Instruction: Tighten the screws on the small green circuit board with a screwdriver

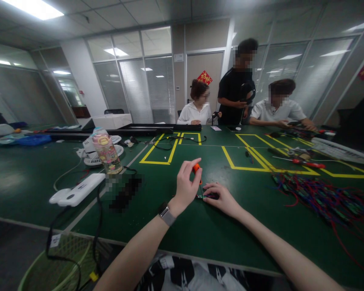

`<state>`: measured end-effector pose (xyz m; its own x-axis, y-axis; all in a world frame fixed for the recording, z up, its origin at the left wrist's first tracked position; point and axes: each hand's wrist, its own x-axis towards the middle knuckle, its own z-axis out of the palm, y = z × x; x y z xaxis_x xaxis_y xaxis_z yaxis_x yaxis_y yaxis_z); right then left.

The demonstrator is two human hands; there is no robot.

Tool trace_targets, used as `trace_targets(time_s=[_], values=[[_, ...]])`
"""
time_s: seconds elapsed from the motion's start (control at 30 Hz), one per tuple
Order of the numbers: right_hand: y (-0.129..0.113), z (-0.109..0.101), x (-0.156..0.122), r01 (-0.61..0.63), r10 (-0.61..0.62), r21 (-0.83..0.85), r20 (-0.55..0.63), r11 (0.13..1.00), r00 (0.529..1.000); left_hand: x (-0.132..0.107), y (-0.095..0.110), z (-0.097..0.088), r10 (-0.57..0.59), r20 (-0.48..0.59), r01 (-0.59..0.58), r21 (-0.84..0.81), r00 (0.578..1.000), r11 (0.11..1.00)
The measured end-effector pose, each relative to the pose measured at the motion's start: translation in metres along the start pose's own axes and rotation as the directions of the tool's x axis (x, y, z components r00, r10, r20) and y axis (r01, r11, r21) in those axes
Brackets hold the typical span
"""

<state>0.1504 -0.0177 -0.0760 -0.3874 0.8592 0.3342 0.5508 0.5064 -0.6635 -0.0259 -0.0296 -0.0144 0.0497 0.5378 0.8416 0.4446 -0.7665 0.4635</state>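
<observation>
My left hand [188,184], with a watch [166,214] on its wrist, is closed around the orange handle of a screwdriver [196,169]. The screwdriver stands nearly upright, its thin shaft pointing down at a small circuit board [200,196] on the green table. From the right, my right hand [221,197] rests low on the table, its fingertips pinched on the board's edge. Dark wires or parts show under those fingers. The board is mostly hidden by both hands, so its details cannot be made out.
A tangled heap of red and dark wires [324,202] lies on the right, below a red-handled tool [309,163]. On the left stand a drink bottle [106,151] and a white device [79,190]. A green basket [60,262] sits below the table edge. Several people are across the table.
</observation>
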Motion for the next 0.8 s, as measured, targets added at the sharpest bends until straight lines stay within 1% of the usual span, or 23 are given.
trace_targets(time_s=[0.13,0.3,0.53,0.7,0.8], values=[[-0.0011,0.0000,-0.0001,0.002,-0.002,-0.004,-0.005,1.000,1.000,-0.0001,0.0013,-0.0017,0.008,-0.017,-0.008,0.028,1.000,1.000],[0.0003,0.0003,0.0005,-0.001,0.001,-0.004,0.005,1.000,1.000,0.0005,0.0024,-0.0023,-0.006,0.026,0.007,-0.021,1.000,1.000],[0.0015,0.0005,0.0009,-0.005,0.005,-0.013,0.019,1.000,1.000,-0.0001,0.0003,-0.0015,0.017,-0.027,-0.016,0.027,0.999,1.000],[0.0016,0.0007,0.0008,-0.009,0.009,-0.007,0.014,1.000,1.000,-0.0009,0.0042,-0.0020,0.024,-0.012,-0.024,-0.022,1.000,0.999],[0.0009,0.0003,0.0006,-0.007,0.007,-0.006,0.014,1.000,1.000,-0.0002,0.0036,-0.0017,0.031,-0.021,-0.031,-0.001,0.999,1.000]])
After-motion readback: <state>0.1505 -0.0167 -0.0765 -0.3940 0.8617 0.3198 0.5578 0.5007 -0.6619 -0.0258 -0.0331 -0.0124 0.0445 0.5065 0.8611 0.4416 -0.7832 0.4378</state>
